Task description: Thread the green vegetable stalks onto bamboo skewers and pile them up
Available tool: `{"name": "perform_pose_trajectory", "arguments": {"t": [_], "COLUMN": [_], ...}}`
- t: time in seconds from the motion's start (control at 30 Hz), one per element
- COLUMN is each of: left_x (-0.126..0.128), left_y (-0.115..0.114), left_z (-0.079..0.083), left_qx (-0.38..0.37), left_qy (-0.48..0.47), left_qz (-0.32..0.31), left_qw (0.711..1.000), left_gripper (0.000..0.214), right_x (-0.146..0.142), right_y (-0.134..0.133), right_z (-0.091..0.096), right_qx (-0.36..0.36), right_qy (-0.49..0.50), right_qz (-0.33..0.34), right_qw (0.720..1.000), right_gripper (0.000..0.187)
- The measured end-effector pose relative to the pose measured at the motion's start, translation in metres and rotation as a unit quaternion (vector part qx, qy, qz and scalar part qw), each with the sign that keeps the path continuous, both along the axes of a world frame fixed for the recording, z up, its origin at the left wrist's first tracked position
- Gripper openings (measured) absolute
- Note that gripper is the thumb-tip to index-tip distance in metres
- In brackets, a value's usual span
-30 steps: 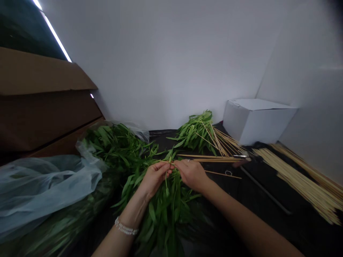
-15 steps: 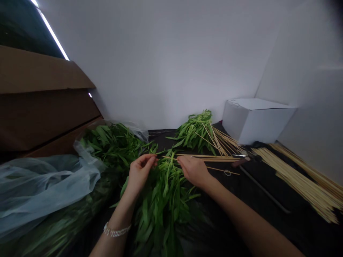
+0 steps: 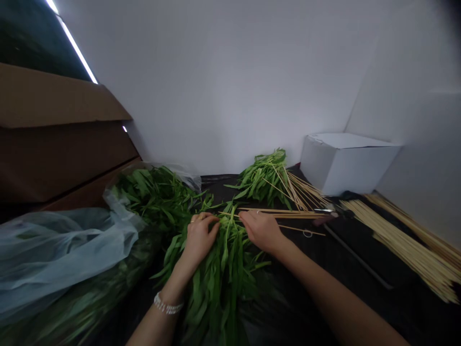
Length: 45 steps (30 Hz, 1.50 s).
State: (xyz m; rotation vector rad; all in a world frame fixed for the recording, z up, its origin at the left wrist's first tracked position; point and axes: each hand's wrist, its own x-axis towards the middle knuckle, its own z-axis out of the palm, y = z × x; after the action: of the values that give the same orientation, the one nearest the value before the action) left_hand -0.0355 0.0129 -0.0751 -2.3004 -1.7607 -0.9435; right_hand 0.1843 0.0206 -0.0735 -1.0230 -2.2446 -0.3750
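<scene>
- Your left hand (image 3: pixel 200 236) is clasped over the leafy greens (image 3: pixel 223 274) lying on the black bench (image 3: pixel 363 238); bunch the stems tight under it
- Your right hand (image 3: pixel 262 230) pinches a bamboo skewer (image 3: pixel 295 215) at the stem ends; hold it level, square across them

A loose bunch of green leafy stems (image 3: pixel 223 269) lies mid-table on the black table cover (image 3: pixel 324 274), the left hand (image 3: pixel 200 238) on its upper left and the right hand (image 3: pixel 261 230) on its right, at the near end of thin bamboo skewers (image 3: pixel 291 215) running rightward. Left of the bunch sits a clear plastic bag of greens (image 3: pixel 54 250), brown cardboard boxes (image 3: pixel 54 144) behind it. Behind the skewers lies a pile of skewered greens (image 3: pixel 264 178), a white box (image 3: pixel 342 163) to its right, a long heap of bamboo sticks (image 3: pixel 406 245) before that box
</scene>
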Motion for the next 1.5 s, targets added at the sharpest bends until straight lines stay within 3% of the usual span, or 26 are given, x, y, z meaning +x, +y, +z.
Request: {"name": "perform_pose_trajectory", "arguments": {"t": [0.2, 0.4, 0.53, 0.7, 0.77, 0.83, 1.0, 1.27, 1.5], "left_x": [0.001, 0.005, 0.007, 0.009, 0.010, 0.011, 0.012, 0.017, 0.018], "left_y": [0.000, -0.010, -0.010, -0.005, -0.005, -0.006, -0.007, -0.009, -0.007], "left_z": [0.010, 0.020, 0.023, 0.021, 0.021, 0.021, 0.020, 0.024, 0.020], "left_qx": [0.120, 0.173, 0.036, -0.153, -0.176, -0.172, -0.166, -0.188, -0.183], "left_qy": [-0.128, -0.312, -0.451, -0.621, -0.643, -0.645, -0.609, -0.645, -0.637], "left_qz": [-0.014, -0.012, -0.032, -0.063, -0.063, -0.070, -0.094, -0.072, -0.075], "left_qw": [0.984, 0.934, 0.891, 0.766, 0.743, 0.741, 0.770, 0.737, 0.746], "left_gripper": [0.020, 0.020, 0.030, 0.047, 0.048, 0.044, 0.034, 0.041, 0.041], "right_x": [0.000, 0.001, 0.001, 0.001, 0.001, 0.001, 0.000, -0.001, -0.001], "right_y": [0.000, -0.001, -0.001, -0.002, -0.003, -0.003, -0.003, -0.003, -0.003], "right_z": [0.000, 0.002, 0.002, 0.003, 0.003, 0.003, 0.002, 0.002, 0.002], "right_qx": [-0.009, -0.018, -0.015, -0.002, 0.003, 0.007, 0.008, 0.000, -0.003], "right_qy": [-0.005, -0.004, 0.004, 0.016, 0.019, 0.017, 0.010, -0.003, -0.006], "right_qz": [-0.001, -0.001, 0.004, 0.018, 0.018, 0.017, 0.011, 0.003, 0.000], "right_qw": [1.000, 1.000, 1.000, 1.000, 1.000, 1.000, 1.000, 1.000, 1.000], "right_gripper": [0.017, 0.018, 0.018, 0.019, 0.019, 0.019, 0.019, 0.020, 0.019]}}
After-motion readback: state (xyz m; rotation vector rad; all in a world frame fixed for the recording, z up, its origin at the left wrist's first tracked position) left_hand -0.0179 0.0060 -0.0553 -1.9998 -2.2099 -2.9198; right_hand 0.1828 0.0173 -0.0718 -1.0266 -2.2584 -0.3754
